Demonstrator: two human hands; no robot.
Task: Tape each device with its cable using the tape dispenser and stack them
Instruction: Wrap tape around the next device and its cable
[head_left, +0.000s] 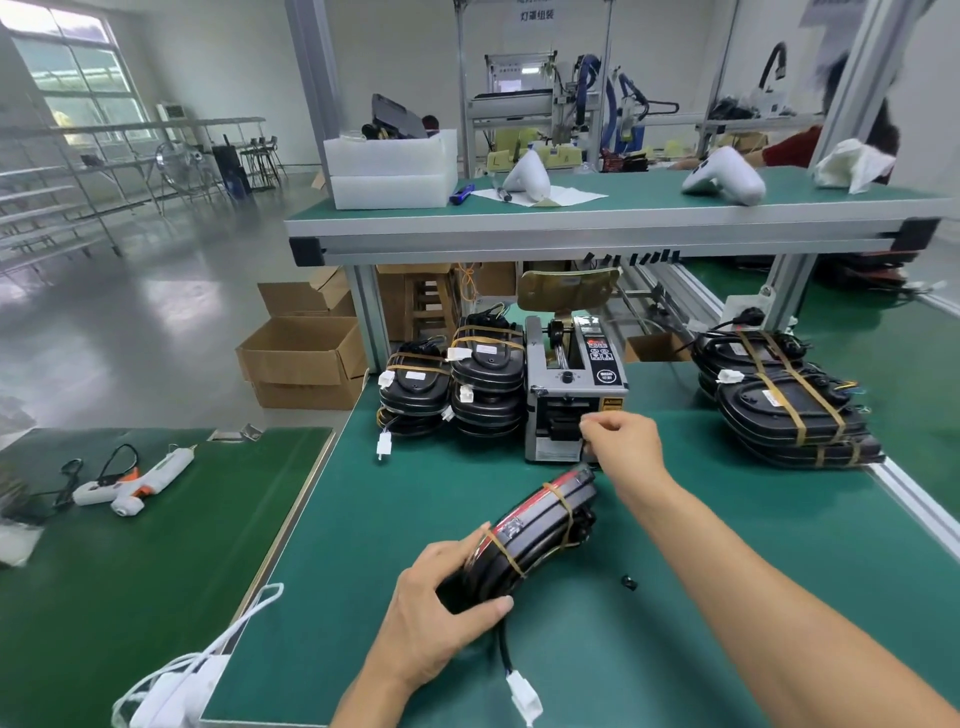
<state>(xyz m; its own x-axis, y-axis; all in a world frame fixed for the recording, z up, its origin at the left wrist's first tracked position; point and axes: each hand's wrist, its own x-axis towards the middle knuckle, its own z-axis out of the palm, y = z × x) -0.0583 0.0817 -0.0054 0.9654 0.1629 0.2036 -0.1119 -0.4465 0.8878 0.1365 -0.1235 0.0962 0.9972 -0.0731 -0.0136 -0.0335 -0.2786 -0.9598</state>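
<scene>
The left hand (441, 592) is grasping a black device (530, 535) near the front of the green counter (675, 597), fingers and thumb curling round its near end and tilting it up on edge. Its cable (503, 647) is lying bundled against it under two bands of tan tape, and a loose length is hanging down from under the hand to a white plug (525, 693) lying on the counter by the front edge. The right hand (621, 439) is reaching across to the mouth of the grey tape dispenser (574, 395), fingertips pinching together right at the slot; whether a strip of tape is sitting between them is too small to tell. The dispenser is standing farther back on the counter, just beyond the tilted device.

Two stacks of taped devices (457, 379) are standing just left of the dispenser, each one banded with tan tape, white connectors sticking out at their sides. Another taped stack (789, 400) is lying well to the right, close to the counter's right rim. A small black bit (629, 582) is sitting on the counter just right of the held device.

On the darker green mat to the left a white glue gun (137, 480) is lying with its black cord. Open cardboard boxes (306, 358) are sitting on the floor behind the counter's left corner. A raised shelf (597, 208) above the dispenser is carrying white foam trays (390, 169) and two white moulded housings (724, 176)
</scene>
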